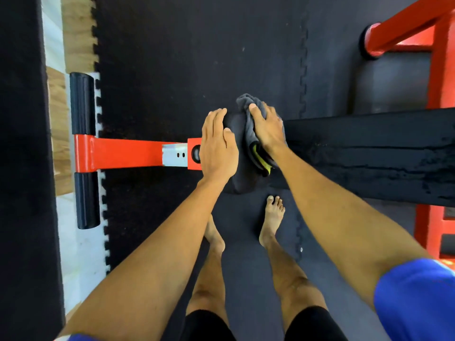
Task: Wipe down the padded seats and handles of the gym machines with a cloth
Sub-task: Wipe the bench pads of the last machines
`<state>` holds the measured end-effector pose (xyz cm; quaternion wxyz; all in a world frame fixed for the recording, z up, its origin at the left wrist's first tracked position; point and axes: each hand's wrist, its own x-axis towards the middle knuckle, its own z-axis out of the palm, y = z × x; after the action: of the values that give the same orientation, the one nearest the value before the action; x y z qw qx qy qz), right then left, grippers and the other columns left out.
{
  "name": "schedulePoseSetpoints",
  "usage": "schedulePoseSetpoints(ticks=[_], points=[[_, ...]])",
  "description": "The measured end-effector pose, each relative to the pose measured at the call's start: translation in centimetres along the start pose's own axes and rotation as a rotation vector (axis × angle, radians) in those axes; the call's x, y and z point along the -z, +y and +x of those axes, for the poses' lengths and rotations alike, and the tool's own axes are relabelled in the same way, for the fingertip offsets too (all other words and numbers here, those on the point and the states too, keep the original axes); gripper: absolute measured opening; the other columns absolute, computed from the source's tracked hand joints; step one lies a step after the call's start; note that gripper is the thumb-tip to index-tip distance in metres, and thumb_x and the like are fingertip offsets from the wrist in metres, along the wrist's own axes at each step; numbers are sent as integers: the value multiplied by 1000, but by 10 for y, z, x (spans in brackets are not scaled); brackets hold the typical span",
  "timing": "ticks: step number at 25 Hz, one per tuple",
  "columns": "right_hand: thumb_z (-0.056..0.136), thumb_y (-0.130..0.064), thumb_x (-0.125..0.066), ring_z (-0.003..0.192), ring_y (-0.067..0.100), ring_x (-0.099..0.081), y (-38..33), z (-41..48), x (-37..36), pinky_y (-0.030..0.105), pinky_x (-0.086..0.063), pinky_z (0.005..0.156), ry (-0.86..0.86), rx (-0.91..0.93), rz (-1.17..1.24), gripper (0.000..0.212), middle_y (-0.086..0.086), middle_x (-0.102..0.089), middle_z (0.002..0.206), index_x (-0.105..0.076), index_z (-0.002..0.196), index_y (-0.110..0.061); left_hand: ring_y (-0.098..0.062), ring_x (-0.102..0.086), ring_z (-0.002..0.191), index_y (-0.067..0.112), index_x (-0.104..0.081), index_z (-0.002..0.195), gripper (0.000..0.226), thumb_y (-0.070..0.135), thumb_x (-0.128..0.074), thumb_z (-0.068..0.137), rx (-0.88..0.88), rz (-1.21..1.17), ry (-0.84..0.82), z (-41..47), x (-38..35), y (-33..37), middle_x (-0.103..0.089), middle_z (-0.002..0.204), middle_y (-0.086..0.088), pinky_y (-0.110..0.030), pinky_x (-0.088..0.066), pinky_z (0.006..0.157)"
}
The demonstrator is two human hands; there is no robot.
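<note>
While the grey cloth (251,129) lies bunched over the round black pad (237,178) at the bench's end, the right hand (268,129) presses it down with palm and spread fingers, not clenched round it as far as I can tell. The left hand (218,146) rests flat and relaxed on the pad's other side, likely steadying it. The cloth looks soft, light and limp, so a broad palm hold should suit it; the pad seems firm with a smooth skin. To the right runs the long, worn bench seat (369,153); to the left a red bar (123,153) ends in 2 black caps (82,104). Dark floor mats (172,70) lie beneath.
</note>
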<state>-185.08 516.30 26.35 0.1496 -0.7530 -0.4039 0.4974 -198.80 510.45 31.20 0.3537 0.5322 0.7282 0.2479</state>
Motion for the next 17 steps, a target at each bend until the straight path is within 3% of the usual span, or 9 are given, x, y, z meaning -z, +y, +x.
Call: schedulePoseSetpoints(ticks=[3, 5, 7, 10, 13, 15, 17], points=[[104, -50, -44, 140, 26, -46, -30, -31, 0, 52, -35, 115, -23, 148, 1, 46, -3, -57, 145, -58, 138, -24, -18, -24, 153, 10, -37, 155, 55, 22, -28, 102, -7, 29, -4, 0, 1, 5, -35, 163, -5, -40, -26, 123], [104, -48, -46, 132, 23, -51, -43, -47, 3, 51, -37, 110, -36, 379, -88, 39, -4, -63, 135, -63, 130, -23, -23, -25, 153, 6, -32, 156, 57, 23, -29, 102, 28, 42, 4, -2, 1, 6, -31, 164, -11, -44, -27, 123], [103, -51, -47, 132, 22, -52, -43, -42, 4, 51, -36, 110, -55, 449, -191, 41, -6, -64, 134, -64, 130, -26, -25, -26, 153, 4, -31, 156, 56, 23, -29, 104, 16, 53, 8, -4, 0, 4, -31, 164, -13, -45, -28, 123], [100, -62, -45, 133, 29, -53, -35, 10, 10, 53, -36, 112, -98, 154, -316, 51, 0, -65, 136, -65, 133, -28, -20, -25, 154, 6, -37, 155, 53, 22, -30, 105, -47, 57, 40, -1, -4, -1, -34, 163, -7, -36, -24, 125], [96, -62, -48, 131, 36, -54, -38, 43, 20, 48, -39, 112, -152, -203, -207, 52, 8, -64, 137, -67, 132, -29, -18, -27, 153, 6, -41, 153, 53, 21, -30, 104, -72, 57, 53, -1, -6, -6, -38, 161, -4, -24, -20, 124], [98, -55, -49, 128, 35, -55, -46, 30, 13, 44, -40, 106, -132, -130, -182, 48, 10, -67, 132, -70, 126, -23, -20, -28, 152, 5, -41, 152, 52, 21, -31, 104, -87, 63, 46, -1, -4, -8, -39, 160, -6, -26, -21, 124], [99, -51, -51, 122, 32, -59, -53, -8, 3, 46, -42, 104, -35, 71, -87, 42, 6, -71, 122, -72, 115, -19, -21, -28, 152, 4, -41, 152, 52, 23, -29, 105, -87, 64, 47, 1, -3, -10, -38, 160, -7, -28, -21, 124]])
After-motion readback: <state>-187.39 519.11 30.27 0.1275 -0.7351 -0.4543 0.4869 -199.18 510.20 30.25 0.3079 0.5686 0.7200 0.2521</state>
